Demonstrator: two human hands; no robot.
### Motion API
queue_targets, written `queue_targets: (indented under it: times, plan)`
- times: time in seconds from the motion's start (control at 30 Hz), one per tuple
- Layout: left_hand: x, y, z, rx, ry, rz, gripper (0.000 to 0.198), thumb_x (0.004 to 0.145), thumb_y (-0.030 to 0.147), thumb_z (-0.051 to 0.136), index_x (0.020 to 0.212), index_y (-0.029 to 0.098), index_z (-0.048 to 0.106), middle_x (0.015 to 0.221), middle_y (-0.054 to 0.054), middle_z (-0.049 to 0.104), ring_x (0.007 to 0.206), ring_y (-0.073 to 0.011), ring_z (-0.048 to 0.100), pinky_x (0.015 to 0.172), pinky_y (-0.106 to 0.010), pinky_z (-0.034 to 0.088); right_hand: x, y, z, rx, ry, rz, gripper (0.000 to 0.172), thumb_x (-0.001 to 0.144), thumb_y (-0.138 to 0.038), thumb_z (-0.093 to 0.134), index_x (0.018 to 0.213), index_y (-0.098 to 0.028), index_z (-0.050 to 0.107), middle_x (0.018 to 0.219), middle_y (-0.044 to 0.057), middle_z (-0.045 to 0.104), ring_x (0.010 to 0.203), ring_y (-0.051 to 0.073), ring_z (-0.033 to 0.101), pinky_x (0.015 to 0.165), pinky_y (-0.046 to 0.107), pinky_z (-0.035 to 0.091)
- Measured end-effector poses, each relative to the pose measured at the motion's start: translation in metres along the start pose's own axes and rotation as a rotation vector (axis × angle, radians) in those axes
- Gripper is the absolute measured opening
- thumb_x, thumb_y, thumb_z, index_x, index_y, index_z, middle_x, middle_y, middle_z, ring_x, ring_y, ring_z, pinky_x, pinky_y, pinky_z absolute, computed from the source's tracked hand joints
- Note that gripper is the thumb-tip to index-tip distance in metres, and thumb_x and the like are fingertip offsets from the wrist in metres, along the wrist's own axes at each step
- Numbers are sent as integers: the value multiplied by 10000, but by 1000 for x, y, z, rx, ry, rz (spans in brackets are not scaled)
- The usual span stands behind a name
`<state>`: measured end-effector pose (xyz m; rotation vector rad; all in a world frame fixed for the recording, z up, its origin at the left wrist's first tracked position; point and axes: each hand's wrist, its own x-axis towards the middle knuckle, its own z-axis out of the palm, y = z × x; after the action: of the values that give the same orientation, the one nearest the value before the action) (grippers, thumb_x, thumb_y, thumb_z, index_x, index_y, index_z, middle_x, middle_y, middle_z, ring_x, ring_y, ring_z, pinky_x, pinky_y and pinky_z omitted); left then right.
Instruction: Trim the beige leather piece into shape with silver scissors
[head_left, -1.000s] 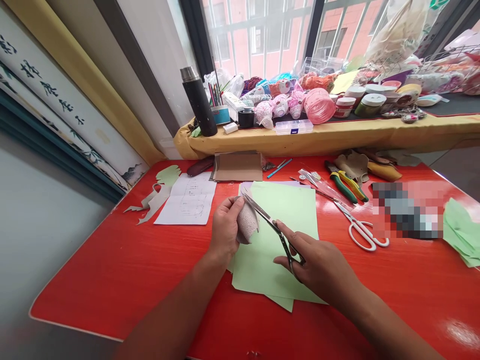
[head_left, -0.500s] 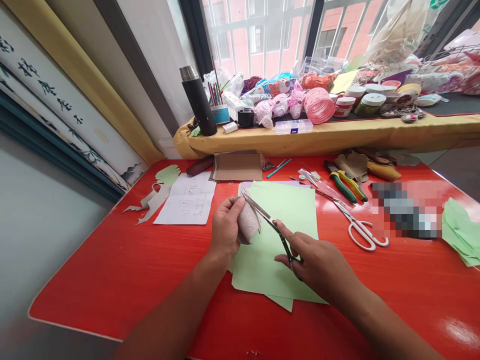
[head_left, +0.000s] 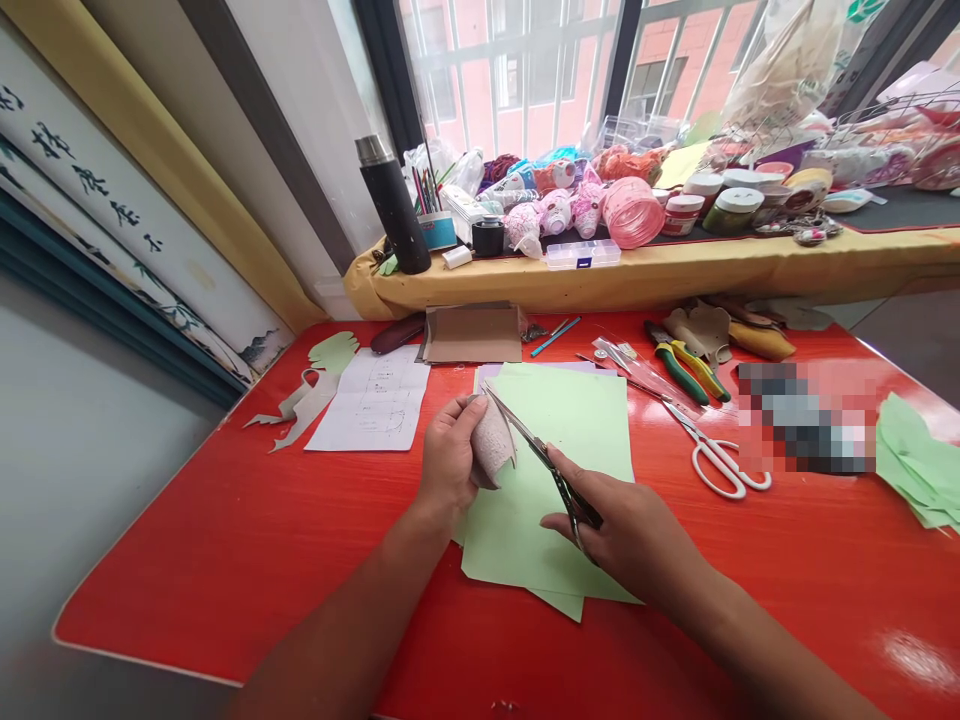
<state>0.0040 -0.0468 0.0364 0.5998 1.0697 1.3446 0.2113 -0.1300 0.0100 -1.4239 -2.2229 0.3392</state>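
A curled piece of greyish leather (head_left: 493, 446) is pinched between the thumb and fingers of my left hand (head_left: 448, 450). In my right hand (head_left: 626, 525) is a pair of metal scissors (head_left: 541, 452), my fingers and thumb at its handles. The scissors' blade tips meet the upper edge of the piece, and the blades look nearly closed. Both hands are above a light green paper sheet (head_left: 574, 430), which lies on other sheets. Part of the leather piece is hidden behind my left fingers.
On the red table (head_left: 262, 560), white-handled scissors (head_left: 724, 465) and green-yellow pliers (head_left: 686, 365) lie to the right. A paper with drawn lines (head_left: 371, 400) and offcuts (head_left: 304, 410) lie left. A black flask (head_left: 394, 205) stands on the cluttered windowsill (head_left: 480, 285).
The scissors' blades have closed together a little at the edge of the leather piece, and my right fingers have drawn in. The view has shifted slightly.
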Motion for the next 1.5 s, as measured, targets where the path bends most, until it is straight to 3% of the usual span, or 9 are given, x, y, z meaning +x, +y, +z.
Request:
queue_targets:
  times: [0.43,0.57,0.7,0.83,0.93,1.1,1.23,1.33,1.5]
  plan:
    - [2,-1,-1,27,6,12,412,670,461,953,851,174,718,779,2,693,686,-137,617,643,-248,503,-1,-1,-2,49,-22,43,688,1008,-387,751,1637,-214,532,809,17,756,616,219,665,578,295,494]
    - [-4,5,1,91,-9,96,376,735,493,916,854,198,716,805,4,680,707,-139,595,654,-247,494,3,1,-3,359,-7,237,692,972,-454,771,1603,-232,593,797,3,707,692,216,631,639,309,531]
    - [-20,8,1,331,-33,385,265,855,477,844,856,232,743,807,-11,668,716,-155,569,647,-251,464,8,2,-6,760,55,454,871,886,-592,822,1617,-186,579,673,-73,451,553,155,438,488,280,421]
    - [-30,1,-5,623,-237,643,79,870,327,832,939,288,836,790,-41,722,690,-183,601,689,-293,462,12,-4,-17,1102,73,537,935,850,-627,850,1613,-159,576,684,-90,437,448,110,410,449,279,353]
    - [-30,-7,-8,847,-460,781,110,879,265,798,949,319,864,722,-46,708,649,-186,591,638,-296,409,12,-11,-22,1242,70,474,892,913,-612,806,1633,-153,546,643,-84,495,435,101,416,470,271,347]
    - [-31,-15,-5,1044,-678,988,200,965,214,669,972,318,840,700,-48,684,616,-180,584,605,-306,379,13,-15,-22,1333,36,461,787,929,-607,794,1576,-202,600,683,-67,568,437,98,462,447,248,344]
    - [-35,-16,-2,1153,-751,1151,264,992,153,583,916,283,799,709,-50,695,609,-185,584,604,-327,390,16,-13,-23,1295,-3,471,467,961,-551,779,1255,-189,750,704,-63,579,457,95,514,460,242,339]
    - [-35,-15,0,1175,-771,1229,276,988,121,561,961,273,790,769,-57,742,657,-197,640,635,-333,444,17,-12,-22,1301,-2,473,357,970,-524,778,1063,-181,748,696,-61,584,470,89,533,463,232,332]
    - [-34,-15,-1,1058,-841,1252,262,1004,241,638,1242,234,746,1018,-89,818,855,-241,748,757,-359,564,17,-6,-21,1301,32,495,485,939,-484,812,1307,-177,735,670,-81,544,455,80,487,442,218,342]
